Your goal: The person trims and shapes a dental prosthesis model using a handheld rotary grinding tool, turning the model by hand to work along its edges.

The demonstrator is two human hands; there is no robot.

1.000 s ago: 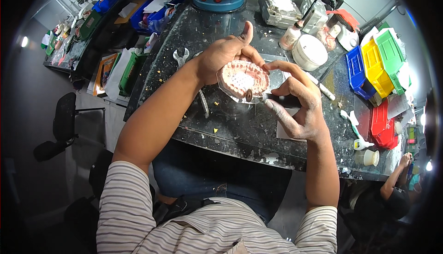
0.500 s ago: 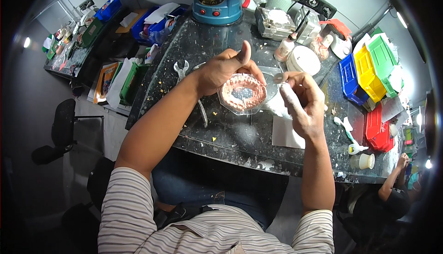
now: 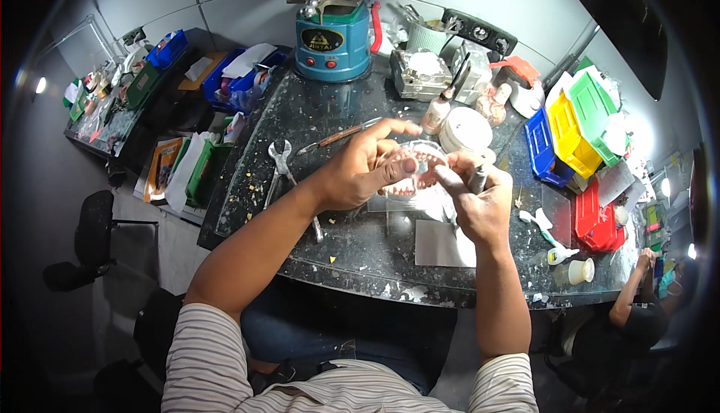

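Observation:
My left hand (image 3: pixel 367 169) holds a pink dental model in a clear plastic shell (image 3: pixel 411 182), thumb across its front and index finger raised over it. My right hand (image 3: pixel 480 199) is closed around a pale metal cylindrical handpiece (image 3: pixel 478 181), with thumb and fingertips at the model's right side; the tool's tip is hard to make out. Beneath them lies a white paper square (image 3: pixel 442 243). A wrench-like metal tool (image 3: pixel 279 160) and a brown-handled instrument (image 3: pixel 334 137) lie to the left, and a white round tub (image 3: pixel 465 130) stands just behind.
A blue machine (image 3: pixel 332 49) stands at the back; metal flasks (image 3: pixel 420 74) and bottles sit right of it. Blue, yellow, green and red bins (image 3: pixel 570 132) line the right. A left bench (image 3: pixel 127 132) holds trays, with a black chair (image 3: pixel 97 229) below. A co-worker (image 3: pixel 641 319) is at lower right.
The model, earlier lying face up in my left hand, is now tipped toward me with my thumb across it. My right hand has moved left and closer to it, the handpiece now upright.

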